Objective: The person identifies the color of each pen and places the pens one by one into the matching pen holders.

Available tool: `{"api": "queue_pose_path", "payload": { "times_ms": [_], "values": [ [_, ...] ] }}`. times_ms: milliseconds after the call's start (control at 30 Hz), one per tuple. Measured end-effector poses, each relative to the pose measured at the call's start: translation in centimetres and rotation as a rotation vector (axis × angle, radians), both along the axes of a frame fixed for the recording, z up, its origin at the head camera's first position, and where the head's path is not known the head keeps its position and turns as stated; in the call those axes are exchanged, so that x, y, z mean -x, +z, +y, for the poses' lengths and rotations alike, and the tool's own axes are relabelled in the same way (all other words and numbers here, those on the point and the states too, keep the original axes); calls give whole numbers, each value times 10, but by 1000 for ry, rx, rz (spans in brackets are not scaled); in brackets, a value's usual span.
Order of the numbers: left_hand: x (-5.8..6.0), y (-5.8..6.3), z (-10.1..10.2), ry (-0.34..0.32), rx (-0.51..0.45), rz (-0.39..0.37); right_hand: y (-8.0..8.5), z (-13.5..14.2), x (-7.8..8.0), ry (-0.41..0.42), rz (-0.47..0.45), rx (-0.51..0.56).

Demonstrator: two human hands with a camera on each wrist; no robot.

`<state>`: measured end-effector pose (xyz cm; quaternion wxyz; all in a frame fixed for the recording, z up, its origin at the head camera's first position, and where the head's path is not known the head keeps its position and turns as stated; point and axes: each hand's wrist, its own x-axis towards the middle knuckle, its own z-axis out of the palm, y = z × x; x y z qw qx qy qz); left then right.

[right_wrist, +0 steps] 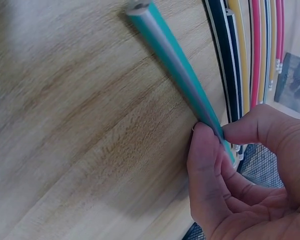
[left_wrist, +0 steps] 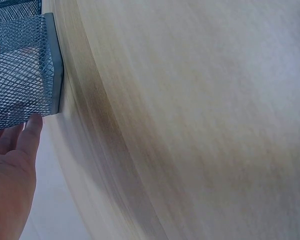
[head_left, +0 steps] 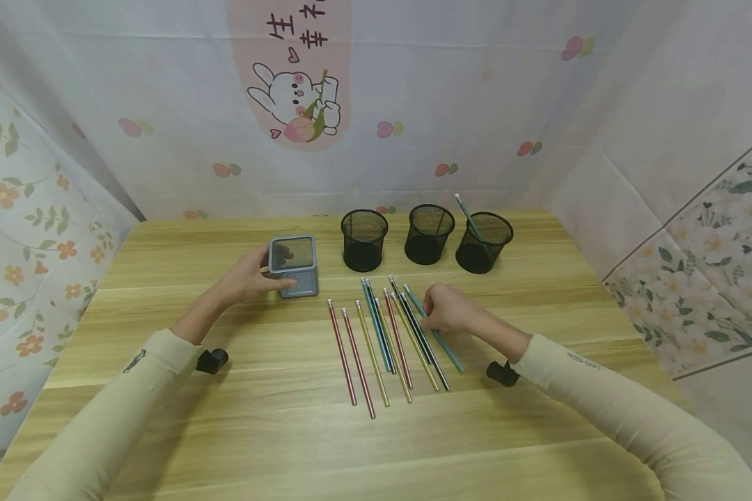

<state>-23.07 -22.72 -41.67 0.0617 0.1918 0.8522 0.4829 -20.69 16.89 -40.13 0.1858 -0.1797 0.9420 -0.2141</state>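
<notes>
Right hand (head_left: 451,309) pinches a teal pencil (right_wrist: 186,85) at the right edge of loose pencils (head_left: 363,365) across a wooden table (head_left: 257,445) | left hand (head_left: 251,278) grips a square mesh holder (head_left: 301,283), left of them | beyond, three black mesh cups (head_left: 427,249), the rightmost holding another pencil (head_left: 468,217)

Teal pencil (right_wrist: 175,70) with a silvery stripe; tan wood-grain tabletop (head_left: 257,431).
The other pencils (head_left: 358,364) are red, yellow, blue and black; the square mesh holder (head_left: 308,281) is blue-grey, the round mesh cups (head_left: 363,256) black, the sleeves (head_left: 113,410) cream, the backdrop curtain (head_left: 182,90) white with pink-and-green fruit motifs.
</notes>
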Motion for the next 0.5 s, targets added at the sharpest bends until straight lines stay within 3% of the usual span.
{"api": "queue_pose_path", "payload": {
  "times_ms": [333, 500],
  "values": [
    [-1, 1, 0, -14, -13, -2, 2, 9, 0, -49, -110, 84],
    [-2, 3, 2, -27, -19, -13, 6, 13, 1, -44, -108, 114]
  ]
}}
